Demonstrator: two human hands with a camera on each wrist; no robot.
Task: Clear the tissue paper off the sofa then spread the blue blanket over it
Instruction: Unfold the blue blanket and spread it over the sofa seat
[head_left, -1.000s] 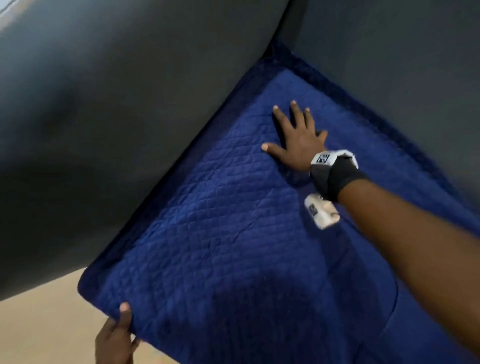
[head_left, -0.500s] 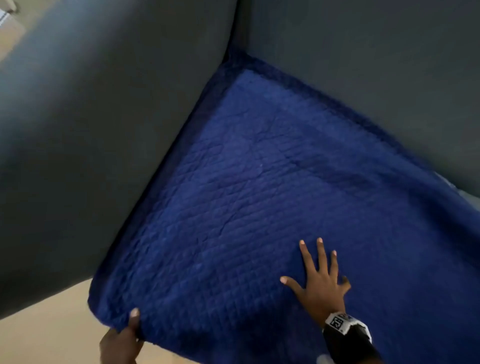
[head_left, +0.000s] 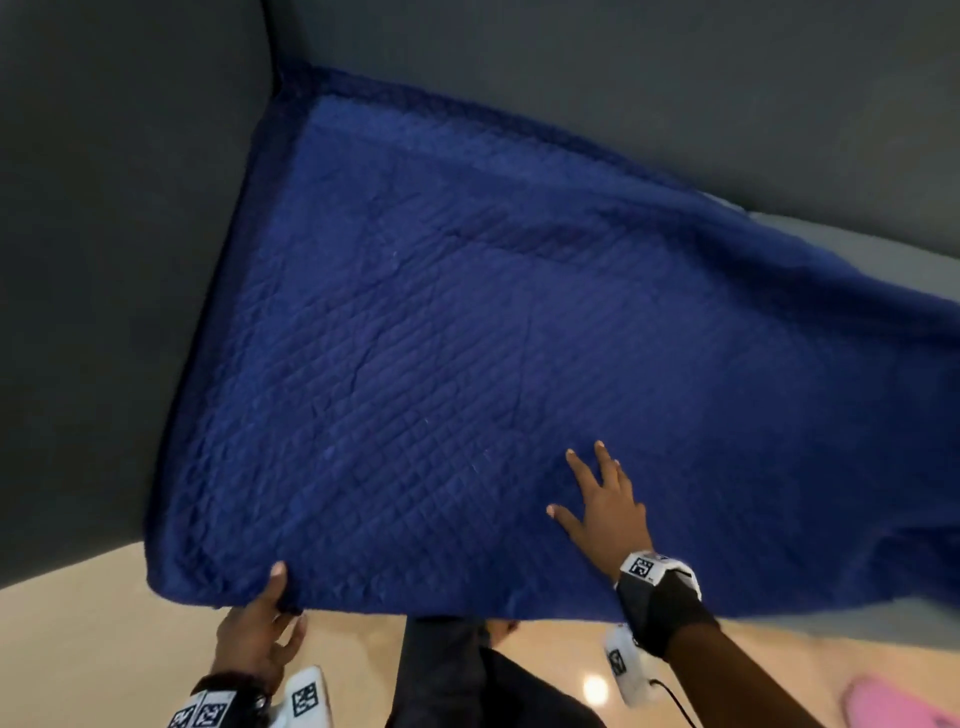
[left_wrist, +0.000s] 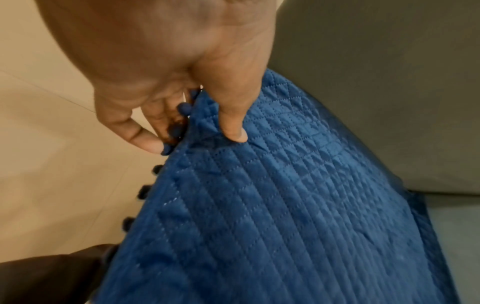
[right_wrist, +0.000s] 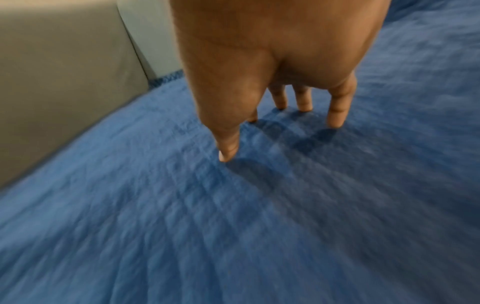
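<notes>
The quilted blue blanket (head_left: 441, 338) lies spread over the seat of the grey sofa (head_left: 104, 260), reaching into the corner between armrest and backrest. My left hand (head_left: 270, 613) pinches the blanket's front edge near its left corner, thumb on top, fingers under the pom-pom trim (left_wrist: 166, 142). My right hand (head_left: 597, 499) lies flat on the blanket (right_wrist: 233, 205) near the front edge, fingers spread and straight (right_wrist: 337, 115). No tissue paper is in view.
The sofa's armrest (right_wrist: 52, 92) rises at the left, and the backrest (head_left: 623, 78) runs along the far side. A beige tiled floor (head_left: 78, 649) lies in front. Something pink (head_left: 893, 701) sits on the floor at the lower right. My dark trouser leg (head_left: 457, 675) is below the blanket's edge.
My right hand slid across the blanket from near the back corner to the front edge. The left hand kept its hold on the front corner.
</notes>
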